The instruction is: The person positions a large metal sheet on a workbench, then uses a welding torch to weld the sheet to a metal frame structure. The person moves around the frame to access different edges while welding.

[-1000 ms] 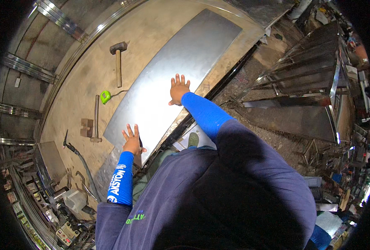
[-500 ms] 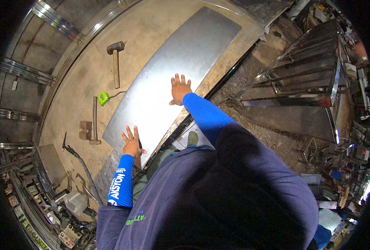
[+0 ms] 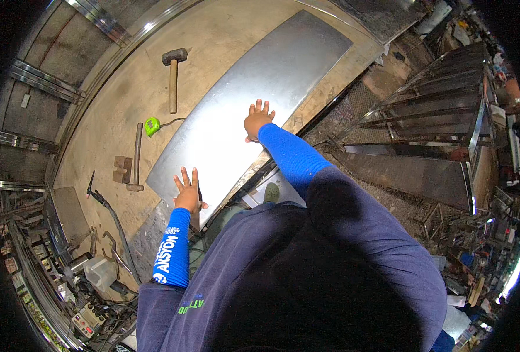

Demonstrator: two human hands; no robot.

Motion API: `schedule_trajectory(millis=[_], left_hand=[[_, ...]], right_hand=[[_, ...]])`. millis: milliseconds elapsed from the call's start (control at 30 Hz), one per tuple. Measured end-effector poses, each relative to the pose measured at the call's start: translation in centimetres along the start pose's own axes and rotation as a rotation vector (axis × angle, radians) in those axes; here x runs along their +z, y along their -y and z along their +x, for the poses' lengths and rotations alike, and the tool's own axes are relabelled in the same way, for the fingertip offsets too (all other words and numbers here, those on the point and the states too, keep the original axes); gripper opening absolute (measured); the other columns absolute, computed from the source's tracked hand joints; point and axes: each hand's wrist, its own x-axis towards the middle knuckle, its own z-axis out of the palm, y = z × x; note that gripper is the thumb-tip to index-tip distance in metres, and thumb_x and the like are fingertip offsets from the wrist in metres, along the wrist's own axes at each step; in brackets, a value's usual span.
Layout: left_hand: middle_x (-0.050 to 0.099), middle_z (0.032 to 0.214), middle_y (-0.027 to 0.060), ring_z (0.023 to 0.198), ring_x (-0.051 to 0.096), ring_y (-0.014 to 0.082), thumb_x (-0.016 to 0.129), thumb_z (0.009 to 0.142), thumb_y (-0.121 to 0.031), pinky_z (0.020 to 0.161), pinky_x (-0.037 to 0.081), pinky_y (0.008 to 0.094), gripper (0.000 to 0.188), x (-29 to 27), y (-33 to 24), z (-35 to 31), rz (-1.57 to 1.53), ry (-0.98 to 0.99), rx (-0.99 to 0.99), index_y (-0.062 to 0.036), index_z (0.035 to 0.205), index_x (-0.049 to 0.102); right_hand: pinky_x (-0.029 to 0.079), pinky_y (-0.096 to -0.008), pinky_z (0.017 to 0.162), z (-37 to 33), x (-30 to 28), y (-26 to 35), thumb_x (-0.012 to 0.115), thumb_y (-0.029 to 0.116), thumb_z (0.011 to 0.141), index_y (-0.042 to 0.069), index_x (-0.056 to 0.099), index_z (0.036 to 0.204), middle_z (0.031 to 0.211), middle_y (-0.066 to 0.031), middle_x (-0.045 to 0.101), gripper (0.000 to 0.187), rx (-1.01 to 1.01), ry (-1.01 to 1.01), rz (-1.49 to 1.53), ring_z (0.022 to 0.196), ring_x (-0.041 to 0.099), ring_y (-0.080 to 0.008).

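Note:
A long, shiny sheet of metal lies slantwise across the tan work table, its bright middle glaring under a light. My left hand is open, fingers spread, on the sheet's near left end. Farther up, my right hand rests open on the sheet close to its right edge, fingers stretched forward. Neither hand holds anything. Left of the sheet lie a mallet with a dark head and wooden handle, a green tape measure and a second hammer with a long handle.
A notched brown block sits by the second hammer. A black torch with a cable lies at the table's left. Near it stands a clear plastic container. To the right, a metal frame with slats leans above the cluttered floor.
The whole view has shifted slightly, so the table and tools appear a little farther right. Both hands stay open on the metal sheet, with the right hand's fingers somewhat closer together.

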Motion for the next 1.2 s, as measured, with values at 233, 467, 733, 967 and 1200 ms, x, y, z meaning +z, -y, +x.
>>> schedule_trajectory(millis=[233, 467, 733, 967, 1200], left_hand=[[-0.029, 0.165, 0.0090, 0.151, -0.017, 0.0478, 0.098, 0.052, -0.018, 0.097, 0.038, 0.0823, 0.152, -0.3, -0.2, -0.2, -0.020, 0.017, -0.006, -0.0270, 0.163, -0.006], [-0.031, 0.164, 0.0094, 0.150, -0.018, 0.0486, 0.098, 0.053, -0.020, 0.096, 0.039, 0.0823, 0.153, 0.2, 0.1, 0.0, -0.003, 0.023, -0.006, -0.0272, 0.162, -0.008], [-0.029, 0.165, 0.0101, 0.150, -0.018, 0.0488, 0.098, 0.054, -0.022, 0.096, 0.038, 0.0822, 0.152, 0.1, 0.0, 0.1, 0.014, 0.029, -0.014, -0.0262, 0.162, -0.009], [-0.029, 0.165, 0.0105, 0.149, -0.019, 0.0509, 0.098, 0.052, -0.020, 0.095, 0.038, 0.0824, 0.153, 0.4, 0.4, 0.4, -0.006, 0.001, 0.011, -0.0251, 0.163, -0.006], [-0.028, 0.165, 0.0124, 0.149, -0.018, 0.0511, 0.098, 0.052, -0.020, 0.095, 0.041, 0.0810, 0.152, -0.5, -0.5, 0.0, 0.014, 0.044, -0.018, -0.0237, 0.162, -0.007]], right_hand=[[0.023, -0.0663, 0.118, -1.6, -0.6, -0.1, 0.088, 0.048, 0.074, -0.005, 0.006, 0.159, 0.166, -0.0295, -0.004, 0.130, -0.038, -0.036, 0.010, 0.153, 0.001, -0.0512], [0.021, -0.0662, 0.119, -1.5, -0.1, -0.6, 0.087, 0.047, 0.076, -0.005, 0.004, 0.160, 0.167, -0.0284, -0.006, 0.129, -0.075, -0.055, 0.058, 0.153, -0.001, -0.0506], [0.019, -0.0657, 0.120, -1.4, -0.5, -0.4, 0.088, 0.048, 0.075, -0.004, 0.002, 0.160, 0.167, -0.0275, -0.008, 0.132, -0.050, -0.007, 0.051, 0.153, -0.002, -0.0500], [0.021, -0.0667, 0.118, -1.5, -0.5, 0.1, 0.087, 0.048, 0.076, -0.006, 0.006, 0.159, 0.166, -0.0294, -0.004, 0.128, -0.033, -0.047, 0.010, 0.153, 0.002, -0.0511], [0.023, -0.0668, 0.118, -1.8, -0.5, -0.1, 0.087, 0.047, 0.075, -0.006, 0.007, 0.159, 0.166, -0.0298, -0.004, 0.128, -0.044, -0.050, 0.025, 0.153, 0.003, -0.0517]])
